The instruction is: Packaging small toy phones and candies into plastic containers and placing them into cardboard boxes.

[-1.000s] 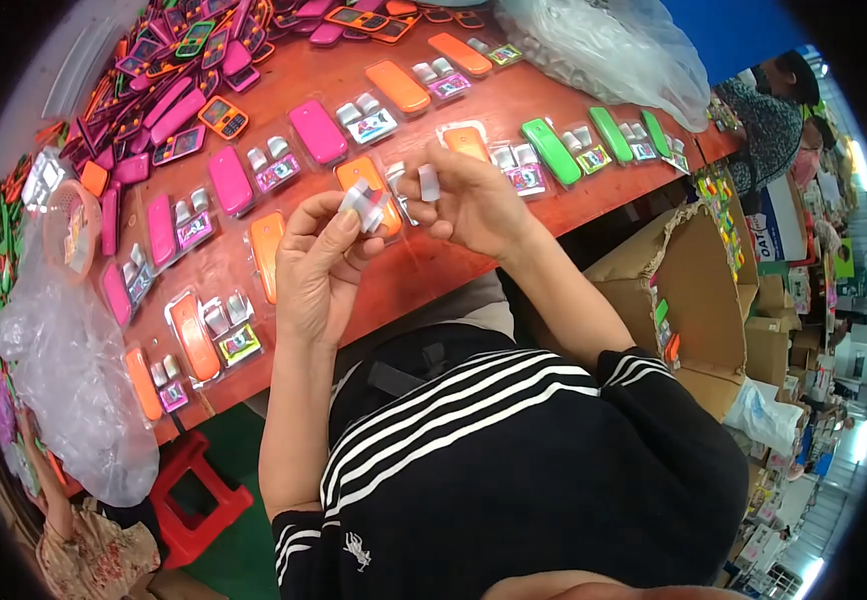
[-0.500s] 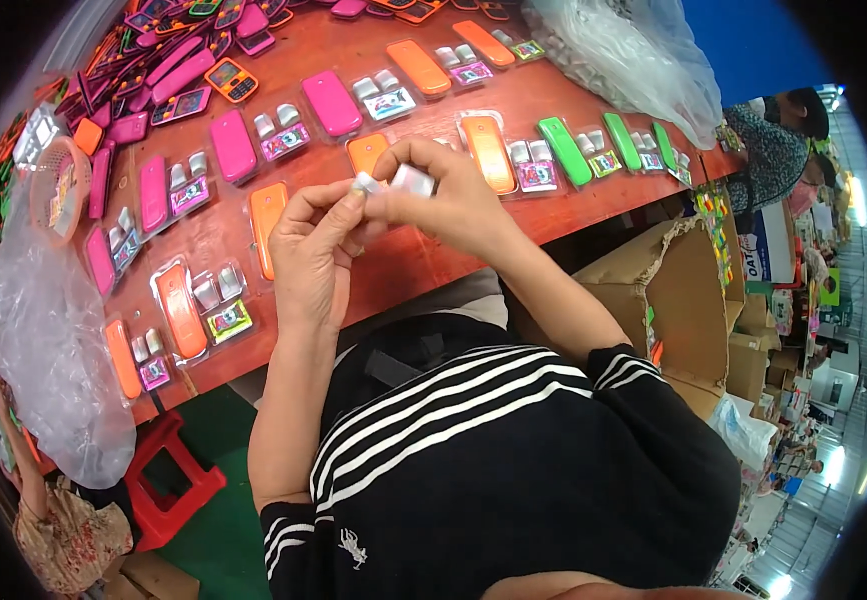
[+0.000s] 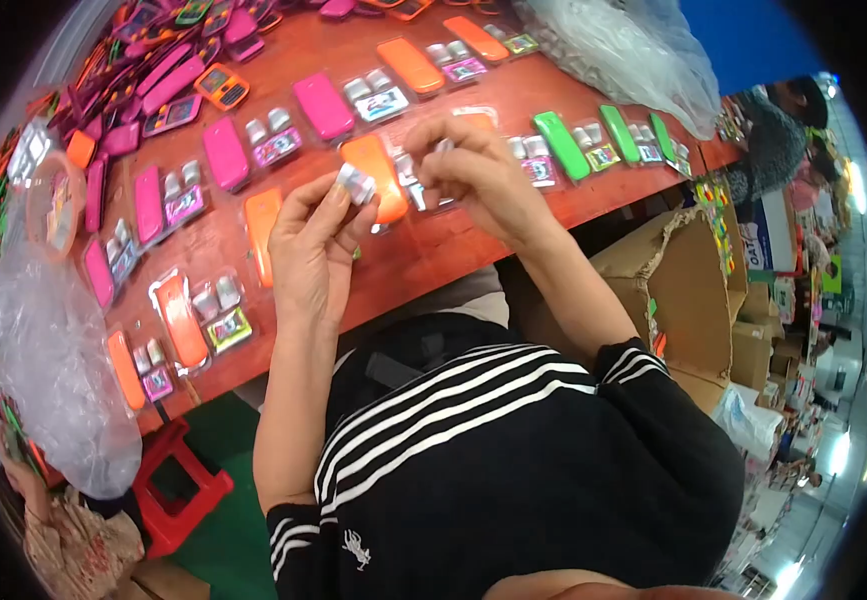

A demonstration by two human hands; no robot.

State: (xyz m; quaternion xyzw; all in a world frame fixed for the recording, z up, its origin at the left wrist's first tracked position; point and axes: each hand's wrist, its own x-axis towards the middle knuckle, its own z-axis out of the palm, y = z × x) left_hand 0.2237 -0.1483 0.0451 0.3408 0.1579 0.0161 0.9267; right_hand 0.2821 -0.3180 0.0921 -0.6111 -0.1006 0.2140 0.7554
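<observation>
Between the thumb and fingers of my left hand [image 3: 315,235] is a small shiny white wrapped piece [image 3: 357,184]. My right hand [image 3: 488,185] is a little to the right, its fingers closed; a silvery bit shows at the fingertips, too small to name. Under and behind the hands lies an orange toy phone cover [image 3: 375,178] in a clear plastic tray, partly hidden. Around it stand rows of like trays with a pink phone cover [image 3: 324,106], a green phone cover [image 3: 561,145], small white wrapped pieces [image 3: 269,125] and printed sachets [image 3: 230,328].
Toy phones [image 3: 173,112] pile up at the far left of the red table [image 3: 433,245]. A clear bag of white pieces [image 3: 613,60] lies at the back right, a crumpled plastic bag [image 3: 58,370] at left. Cardboard boxes [image 3: 688,290] and a red stool [image 3: 188,490] stand below; another person's sleeve [image 3: 83,550] shows.
My hands have drawn apart, the right one moving right and slightly up. The wrapped piece in my left hand is now more exposed.
</observation>
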